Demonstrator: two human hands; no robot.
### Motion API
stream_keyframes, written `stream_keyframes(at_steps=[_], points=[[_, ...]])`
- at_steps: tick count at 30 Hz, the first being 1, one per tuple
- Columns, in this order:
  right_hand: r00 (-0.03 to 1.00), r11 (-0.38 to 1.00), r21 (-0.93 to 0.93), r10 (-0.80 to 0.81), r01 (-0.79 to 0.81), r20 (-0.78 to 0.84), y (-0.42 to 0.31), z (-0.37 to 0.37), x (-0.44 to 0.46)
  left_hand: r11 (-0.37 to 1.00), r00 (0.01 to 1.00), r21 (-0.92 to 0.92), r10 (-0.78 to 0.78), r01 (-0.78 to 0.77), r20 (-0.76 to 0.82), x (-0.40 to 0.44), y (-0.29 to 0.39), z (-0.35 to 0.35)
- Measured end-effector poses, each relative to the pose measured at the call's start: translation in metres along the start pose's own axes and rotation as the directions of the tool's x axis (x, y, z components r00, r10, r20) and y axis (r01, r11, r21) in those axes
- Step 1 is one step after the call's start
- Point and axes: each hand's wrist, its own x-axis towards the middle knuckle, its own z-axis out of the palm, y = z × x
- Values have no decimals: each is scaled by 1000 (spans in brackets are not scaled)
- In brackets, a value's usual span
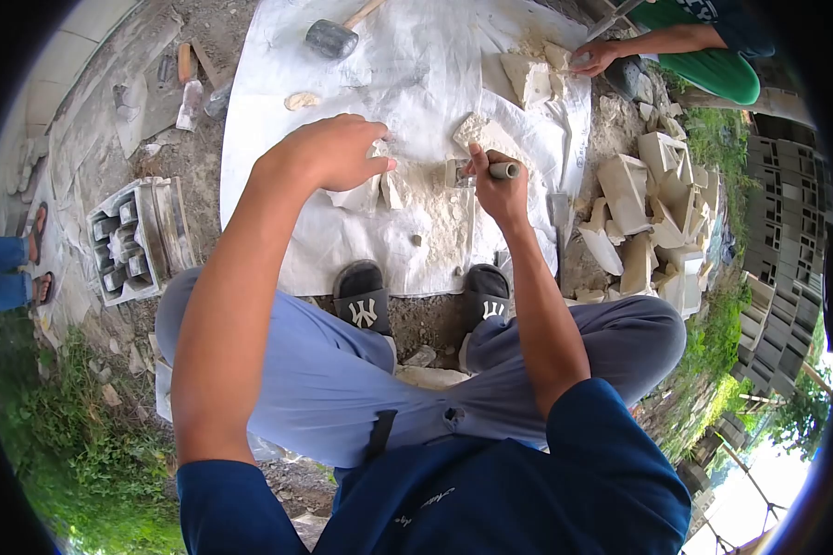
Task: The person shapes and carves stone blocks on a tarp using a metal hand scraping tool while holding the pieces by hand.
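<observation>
My left hand (333, 155) curves over a pale, broken chunk of plaster-like block (354, 198), its thumb and fingers closed about the chunk's upper edge. In my right hand (502, 190) is a tool with a round pipe handle (505, 171) and a small flat metal head (456, 174), which points left toward the chunk. A narrow pale shard (391, 190) lies between the hands. Just beyond the right hand rests a rough pale slab (487, 135). White crumbs and powder cover the sheet (287, 231) beneath.
A black-headed mallet (332, 40) lies at the sheet's far side. Broken pale blocks (623, 190) are piled at right, and a grey moulded block (125, 242) stands at left. Another person's hand (598, 57) touches chunks at upper right. Someone's feet (41, 287) show at far left.
</observation>
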Motion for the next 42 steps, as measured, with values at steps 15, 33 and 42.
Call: stream_keyframes(at_steps=[15, 33, 42], points=[[995, 993, 118, 19, -31, 96, 0, 13, -16, 1000, 999, 12, 23, -22, -35, 0, -4, 1], [1000, 1000, -17, -11, 11, 29, -10, -4, -60, 999, 998, 12, 51, -51, -24, -3, 4, 6], [994, 999, 39, -37, 34, 99, 26, 17, -105, 998, 998, 36, 58, -58, -16, -15, 10, 0]])
